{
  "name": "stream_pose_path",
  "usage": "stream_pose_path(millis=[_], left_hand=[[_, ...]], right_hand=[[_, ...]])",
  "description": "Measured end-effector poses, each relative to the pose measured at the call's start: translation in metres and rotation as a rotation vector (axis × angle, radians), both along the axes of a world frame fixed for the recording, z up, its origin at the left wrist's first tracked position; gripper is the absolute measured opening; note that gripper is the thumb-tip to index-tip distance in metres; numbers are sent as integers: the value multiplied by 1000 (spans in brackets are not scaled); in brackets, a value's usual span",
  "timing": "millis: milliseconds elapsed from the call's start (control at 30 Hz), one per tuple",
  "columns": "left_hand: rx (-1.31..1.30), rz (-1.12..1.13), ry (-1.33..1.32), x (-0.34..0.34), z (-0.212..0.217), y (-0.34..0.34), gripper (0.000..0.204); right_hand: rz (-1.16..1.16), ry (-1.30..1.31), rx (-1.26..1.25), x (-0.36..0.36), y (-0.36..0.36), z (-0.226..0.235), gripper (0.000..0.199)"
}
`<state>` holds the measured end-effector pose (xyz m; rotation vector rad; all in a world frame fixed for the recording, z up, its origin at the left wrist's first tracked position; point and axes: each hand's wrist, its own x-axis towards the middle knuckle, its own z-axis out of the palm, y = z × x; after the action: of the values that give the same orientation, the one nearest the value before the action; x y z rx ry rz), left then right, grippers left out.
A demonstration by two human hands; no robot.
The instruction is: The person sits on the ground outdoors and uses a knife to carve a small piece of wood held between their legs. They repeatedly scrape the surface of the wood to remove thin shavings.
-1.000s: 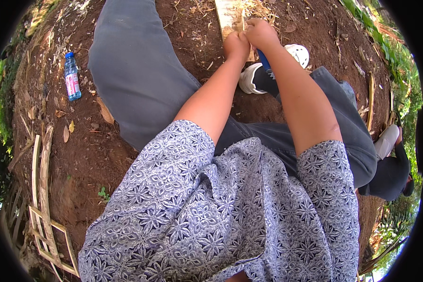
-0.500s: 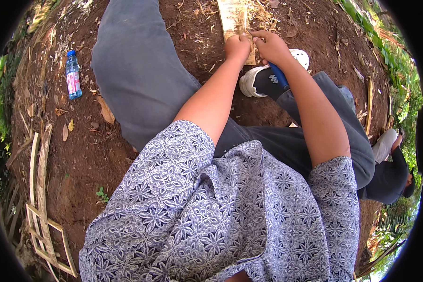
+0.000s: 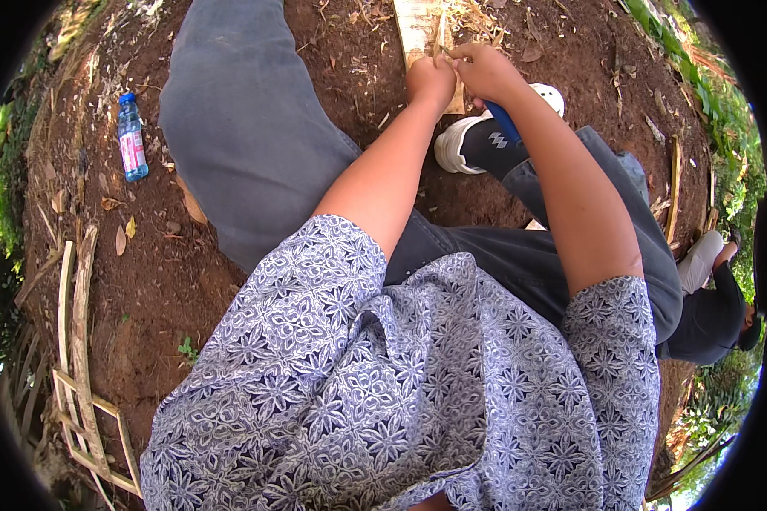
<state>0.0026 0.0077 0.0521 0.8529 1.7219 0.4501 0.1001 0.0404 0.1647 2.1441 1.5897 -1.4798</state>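
Observation:
My left hand (image 3: 431,80) is closed around a thin wooden strip (image 3: 441,32) that points away from me, over a flat wooden board (image 3: 414,30) on the ground. Right beside it, my right hand (image 3: 487,73) grips a knife whose blue handle (image 3: 504,124) sticks out back under my wrist. Only a little of the dark blade shows, near the fingertips of both hands, against the strip. The fingers hide most of the blade and the strip's near end.
Pale shavings (image 3: 477,19) litter the soil around the board. My white shoe (image 3: 457,146) is just behind the board's near end. A blue-capped plastic bottle (image 3: 132,140) stands at left, above long wooden strips and a thin wooden frame (image 3: 102,407). Another person (image 3: 709,311) sits at far right.
My right hand has shifted slightly up and left, closer over the left hand. More of the strip shows beyond my fingers. The head view has tilted a little.

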Motion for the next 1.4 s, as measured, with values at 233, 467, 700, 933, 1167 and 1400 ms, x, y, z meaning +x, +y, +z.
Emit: stream_pose_path(millis=[233,467,700,933,1167,1400], left_hand=[[1,-43,31,6,8,0,42],[17,59,21,3,5,-3,42],[-96,155,-381,-5,3,-5,27],[-5,170,-261,-7,-20,-13,33],[-133,97,-312,-6,4,-7,34],[30,-44,-5,-2,3,-8,42]], right_hand=[[-39,-149,244,5,-7,-53,38],[-176,-56,99,5,-15,-36,39],[-323,202,29,4,-46,-40,36],[-252,161,40,-4,-36,-5,39],[-70,40,5,11,-22,-2,43],[11,21,15,9,-13,-3,37]])
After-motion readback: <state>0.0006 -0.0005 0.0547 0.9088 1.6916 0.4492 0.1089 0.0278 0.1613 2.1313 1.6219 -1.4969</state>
